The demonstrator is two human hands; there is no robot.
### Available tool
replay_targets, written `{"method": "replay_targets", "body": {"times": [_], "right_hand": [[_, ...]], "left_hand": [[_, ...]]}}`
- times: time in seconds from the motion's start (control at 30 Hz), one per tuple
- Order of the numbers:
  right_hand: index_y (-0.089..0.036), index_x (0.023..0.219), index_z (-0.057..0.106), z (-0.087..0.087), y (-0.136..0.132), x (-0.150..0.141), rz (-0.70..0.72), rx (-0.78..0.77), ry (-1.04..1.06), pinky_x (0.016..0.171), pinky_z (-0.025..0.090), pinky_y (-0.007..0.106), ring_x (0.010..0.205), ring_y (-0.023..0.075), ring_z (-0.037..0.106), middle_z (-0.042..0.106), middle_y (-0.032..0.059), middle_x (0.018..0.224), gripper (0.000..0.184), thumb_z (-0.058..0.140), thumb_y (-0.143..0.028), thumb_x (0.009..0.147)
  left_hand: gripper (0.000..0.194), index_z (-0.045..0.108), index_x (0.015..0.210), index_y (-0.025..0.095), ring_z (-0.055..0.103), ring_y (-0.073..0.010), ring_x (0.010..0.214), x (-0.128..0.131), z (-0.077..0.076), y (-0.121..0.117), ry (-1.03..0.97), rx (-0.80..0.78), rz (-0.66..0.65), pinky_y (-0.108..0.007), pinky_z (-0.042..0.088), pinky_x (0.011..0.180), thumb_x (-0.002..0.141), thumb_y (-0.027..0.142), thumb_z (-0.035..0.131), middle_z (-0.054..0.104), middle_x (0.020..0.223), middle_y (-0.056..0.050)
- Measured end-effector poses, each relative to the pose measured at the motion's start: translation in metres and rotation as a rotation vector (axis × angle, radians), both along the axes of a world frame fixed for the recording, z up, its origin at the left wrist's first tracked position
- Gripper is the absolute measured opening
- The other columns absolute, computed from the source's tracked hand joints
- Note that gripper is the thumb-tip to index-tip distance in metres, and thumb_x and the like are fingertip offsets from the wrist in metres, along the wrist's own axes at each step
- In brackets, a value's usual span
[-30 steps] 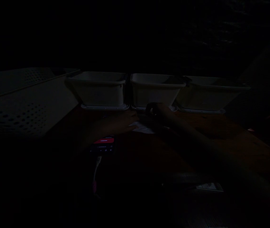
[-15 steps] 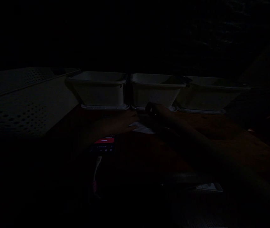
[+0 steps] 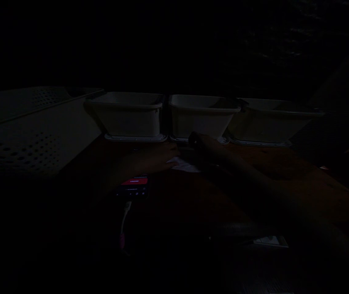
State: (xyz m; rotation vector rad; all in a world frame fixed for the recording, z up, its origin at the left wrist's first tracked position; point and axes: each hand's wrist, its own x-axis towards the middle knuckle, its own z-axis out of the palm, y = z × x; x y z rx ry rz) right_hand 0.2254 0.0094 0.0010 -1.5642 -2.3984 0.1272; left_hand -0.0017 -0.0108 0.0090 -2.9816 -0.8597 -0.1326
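Note:
The scene is very dark. My left hand [image 3: 154,160] lies on the brown table, its fingers reaching a small white sheet [image 3: 184,165] in front of the middle tub. My right hand [image 3: 199,148] comes in from the right and rests at the same sheet, holding or touching something dark that I cannot make out. Whether either hand's fingers are closed is lost in the gloom.
Three white plastic tubs [image 3: 127,115] [image 3: 201,115] [image 3: 266,121] stand in a row at the back of the table. A large perforated white crate [image 3: 27,134] is at the left. A phone [image 3: 132,185] with a lit red screen lies near, a cable [image 3: 123,223] plugged in.
My right hand has sunk slightly lower toward the sheet. The left hand, phone and tubs have not moved.

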Motion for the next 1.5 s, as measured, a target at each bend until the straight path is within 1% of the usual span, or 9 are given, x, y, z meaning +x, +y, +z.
{"method": "replay_targets", "body": {"times": [0.13,0.33,0.53,0.7,0.87,0.97,1.07,1.33,1.5], "right_hand": [[-0.009,0.116,0.057,0.002,-0.003,-0.001,-0.009,-0.003,-0.020,0.070,0.041,0.027,0.094,0.0221,0.064,0.068,0.0169,0.114,0.027,0.042,-0.015,0.095],[-0.009,0.116,0.057,0.000,-0.001,0.000,-0.010,0.012,-0.047,0.066,0.038,0.025,0.091,0.0213,0.064,0.068,0.0168,0.112,0.027,0.041,-0.015,0.095],[-0.007,0.116,0.057,0.007,-0.006,-0.004,-0.029,-0.058,-0.016,0.068,0.040,0.024,0.091,0.0196,0.063,0.067,0.0183,0.116,0.026,0.044,-0.014,0.095],[-0.007,0.114,0.060,0.010,-0.009,-0.006,-0.030,-0.080,0.001,0.068,0.040,0.022,0.087,0.0170,0.063,0.068,0.0175,0.113,0.026,0.044,-0.012,0.094],[-0.010,0.110,0.063,0.010,-0.007,-0.005,-0.033,-0.092,-0.019,0.067,0.040,0.021,0.087,0.0164,0.064,0.070,0.0149,0.110,0.026,0.048,-0.009,0.089],[-0.010,0.110,0.064,0.009,-0.007,-0.004,-0.031,-0.094,-0.018,0.066,0.039,0.020,0.087,0.0166,0.064,0.070,0.0148,0.109,0.027,0.049,-0.008,0.087],[-0.010,0.110,0.065,0.007,-0.005,-0.002,-0.016,-0.086,-0.006,0.065,0.039,0.021,0.087,0.0173,0.064,0.071,0.0138,0.109,0.028,0.051,-0.008,0.085],[-0.011,0.108,0.066,0.006,-0.003,0.000,0.001,-0.077,-0.014,0.066,0.039,0.021,0.086,0.0170,0.064,0.071,0.0128,0.107,0.028,0.050,-0.009,0.085],[-0.011,0.106,0.066,0.005,-0.002,0.000,0.007,-0.075,-0.012,0.067,0.039,0.021,0.086,0.0168,0.064,0.071,0.0124,0.106,0.027,0.051,-0.008,0.084]], "left_hand": [[0.034,0.052,0.133,0.020,0.052,-0.0182,0.128,-0.001,-0.001,0.002,-0.009,0.012,-0.028,-0.031,0.038,0.108,0.100,0.026,0.049,0.051,0.144,-0.008],[0.036,0.051,0.135,0.018,0.052,-0.0191,0.127,0.000,0.001,0.000,-0.010,-0.015,-0.016,-0.032,0.038,0.109,0.099,0.025,0.051,0.053,0.142,-0.009],[0.035,0.052,0.134,0.019,0.052,-0.0190,0.127,-0.001,-0.001,0.001,-0.022,-0.012,-0.024,-0.032,0.038,0.109,0.100,0.026,0.049,0.052,0.143,-0.009],[0.034,0.052,0.133,0.019,0.052,-0.0189,0.128,-0.001,-0.001,0.001,-0.019,-0.002,-0.030,-0.031,0.038,0.108,0.100,0.025,0.050,0.051,0.144,-0.009],[0.034,0.052,0.133,0.018,0.052,-0.0195,0.128,0.000,0.001,0.000,-0.007,-0.007,-0.012,-0.033,0.037,0.110,0.100,0.025,0.051,0.052,0.143,-0.010],[0.037,0.050,0.136,0.019,0.050,-0.0201,0.131,0.000,-0.001,0.002,-0.028,-0.010,-0.028,-0.035,0.036,0.112,0.100,0.026,0.051,0.050,0.145,-0.009],[0.036,0.051,0.135,0.020,0.050,-0.0204,0.131,-0.001,-0.003,0.004,-0.030,0.000,-0.035,-0.034,0.037,0.111,0.100,0.027,0.051,0.049,0.146,-0.009],[0.034,0.053,0.133,0.017,0.052,-0.0202,0.128,0.002,0.003,-0.003,0.013,0.005,0.000,-0.033,0.037,0.110,0.099,0.025,0.051,0.054,0.141,-0.010],[0.036,0.052,0.135,0.018,0.049,-0.0207,0.131,0.001,0.000,0.001,0.010,0.019,-0.027,-0.035,0.034,0.113,0.099,0.025,0.051,0.052,0.143,-0.009]]}}
